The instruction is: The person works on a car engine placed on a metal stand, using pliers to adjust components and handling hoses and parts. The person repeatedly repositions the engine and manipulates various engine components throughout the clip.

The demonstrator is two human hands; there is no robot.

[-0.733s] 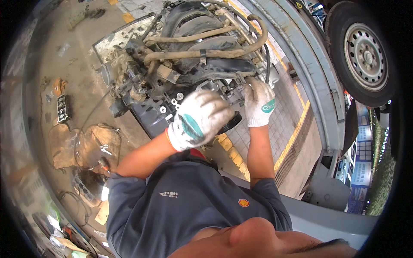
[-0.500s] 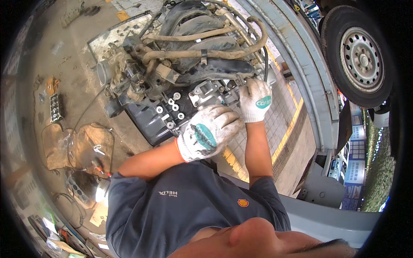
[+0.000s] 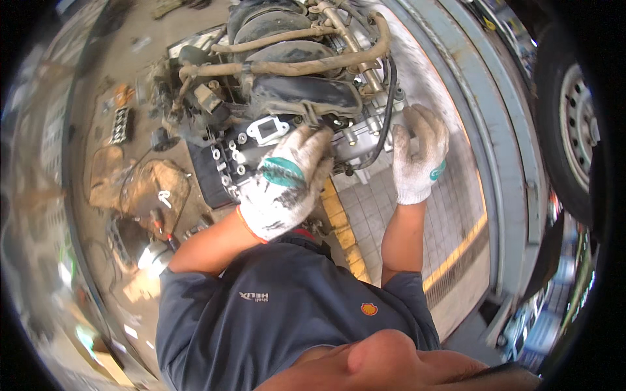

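Note:
My left hand (image 3: 287, 179), in a soiled white and teal glove, has its fingers curled at the lower middle of the dirty engine (image 3: 293, 91); what they grip is hidden. My right hand (image 3: 420, 153), gloved alike, is at the engine's right end, fingers loosely bent and apart from the thumb, beside a black hose (image 3: 391, 91). A dark ribbed intake manifold (image 3: 283, 49) and tan hoses (image 3: 300, 65) lie on top. Below them show a white-rimmed rectangular port (image 3: 267, 130) and several white ringed fittings near my left hand.
A steel lift rail (image 3: 508, 163) runs down the right, with a wheel (image 3: 574, 137) beyond it. On the floor at left lie a metal engine part (image 3: 120, 124), brown cloths (image 3: 107, 176), tools and cables. A tiled strip with yellow lines (image 3: 365, 221) is below the engine.
My left hand has moved up, its fingers now at the engine. My right hand has shifted right, its thumb farther from the fingers. The view has swung, so the engine appears farther left.

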